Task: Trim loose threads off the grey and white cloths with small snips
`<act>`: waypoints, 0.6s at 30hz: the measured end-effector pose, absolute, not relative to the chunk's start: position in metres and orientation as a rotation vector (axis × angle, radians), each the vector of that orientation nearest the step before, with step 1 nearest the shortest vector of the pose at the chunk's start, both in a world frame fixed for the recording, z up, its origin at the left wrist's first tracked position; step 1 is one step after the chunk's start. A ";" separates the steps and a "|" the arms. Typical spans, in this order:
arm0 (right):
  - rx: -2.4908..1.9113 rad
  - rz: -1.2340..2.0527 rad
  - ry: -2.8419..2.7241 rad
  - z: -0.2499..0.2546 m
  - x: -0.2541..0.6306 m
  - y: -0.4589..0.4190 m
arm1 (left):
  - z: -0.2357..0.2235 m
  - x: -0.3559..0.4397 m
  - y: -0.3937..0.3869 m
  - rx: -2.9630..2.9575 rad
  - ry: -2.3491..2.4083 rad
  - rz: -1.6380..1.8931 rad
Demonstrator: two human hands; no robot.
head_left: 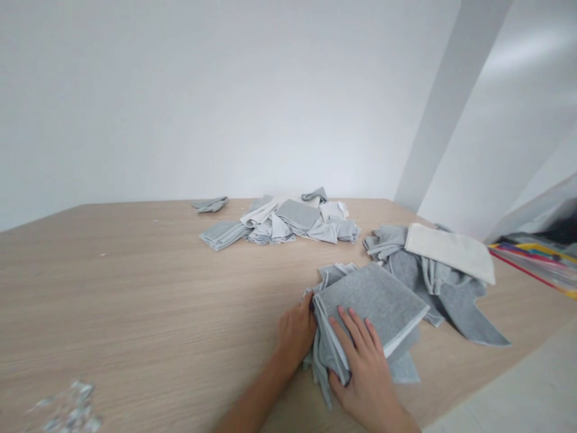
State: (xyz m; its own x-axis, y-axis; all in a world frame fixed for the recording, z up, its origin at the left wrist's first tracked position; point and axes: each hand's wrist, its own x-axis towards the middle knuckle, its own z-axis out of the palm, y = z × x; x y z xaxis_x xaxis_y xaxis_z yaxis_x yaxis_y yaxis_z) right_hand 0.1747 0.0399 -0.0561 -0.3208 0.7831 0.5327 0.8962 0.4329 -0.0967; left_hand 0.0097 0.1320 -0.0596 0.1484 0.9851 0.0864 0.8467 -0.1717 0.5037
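Observation:
A folded grey cloth (376,297) lies on top of a small stack of grey cloths near the front of the wooden table (135,288). My right hand (365,367) rests flat on its near corner, fingers stretched out and thumb hooked round the stack's edge. My left hand (295,334) is curled against the stack's left edge, fingertips tucked into the cloth layers.
A loose heap of grey cloths (428,282) with a folded cream cloth (451,251) on it lies to the right. Further back is a pile of grey and white cloths (288,222), with a single one (210,204) beyond. Coloured sheets (536,258) sit far right. Crumpled foil-like scraps (67,409) lie front left.

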 end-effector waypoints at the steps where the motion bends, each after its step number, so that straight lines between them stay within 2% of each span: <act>1: -1.418 -0.307 -2.179 -0.055 0.181 0.042 | -0.060 0.016 0.135 2.112 1.775 0.577; 9: -1.398 -0.423 -2.164 -0.068 0.202 0.054 | -0.058 0.036 0.145 2.047 1.754 0.684; 14: -1.225 -0.498 -2.179 -0.079 0.213 0.062 | -0.061 0.026 0.150 1.896 1.669 0.897; 18: -1.117 -0.436 -2.062 -0.059 0.229 0.053 | -0.065 0.008 0.163 1.720 1.621 1.096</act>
State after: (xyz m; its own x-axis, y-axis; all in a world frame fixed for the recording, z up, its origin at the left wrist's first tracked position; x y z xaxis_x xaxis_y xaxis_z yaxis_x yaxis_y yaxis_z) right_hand 0.2292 0.0533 -0.0593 -0.3490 0.5739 0.7409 0.8244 0.5639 -0.0485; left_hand 0.0083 0.1628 -0.0654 -0.0491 0.9788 0.1987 0.5488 -0.1398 0.8242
